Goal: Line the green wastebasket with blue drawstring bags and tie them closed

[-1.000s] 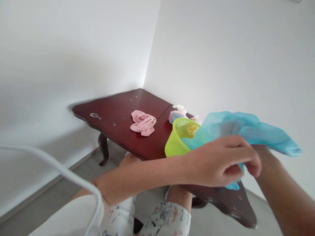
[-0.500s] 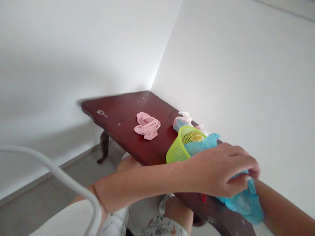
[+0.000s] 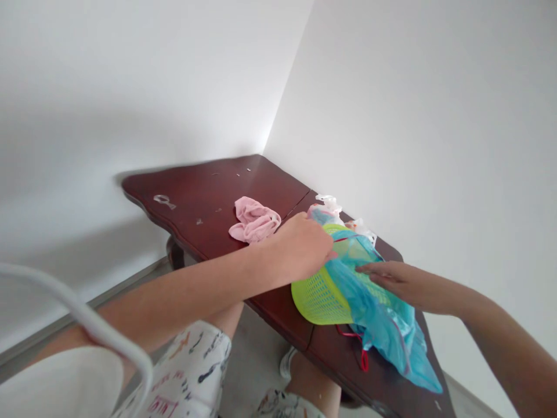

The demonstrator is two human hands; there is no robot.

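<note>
I judge things to be only partway along: the blue bag (image 3: 387, 339) already overlaps the green basket (image 3: 319, 296) between my two sets of fingers, but a long part of it trails loose past my right fingertips, toward me, and is not gathered in. The fingers of my left hand (image 3: 298, 249) are curled at the basket's upper edge; I cannot tell whether they pinch film, rim or both. The fingers of my right hand (image 3: 404, 284) are straight and close together, laid along the bag and holding nothing. The bag itself is thin, shiny and crumpled, clear enough that mesh shows through it beside my right fingers (whether it sits inside the basket or around it, I cannot make out). Its red drawstring (image 3: 364, 360) dangles in a loop, nearer me than the fingers of either hand, on the surface (image 3: 191, 191). A pink cloth (image 3: 255, 220) lies to the left of my left fingers, and white plastic bags (image 3: 328, 204) lie just beyond them.
</note>
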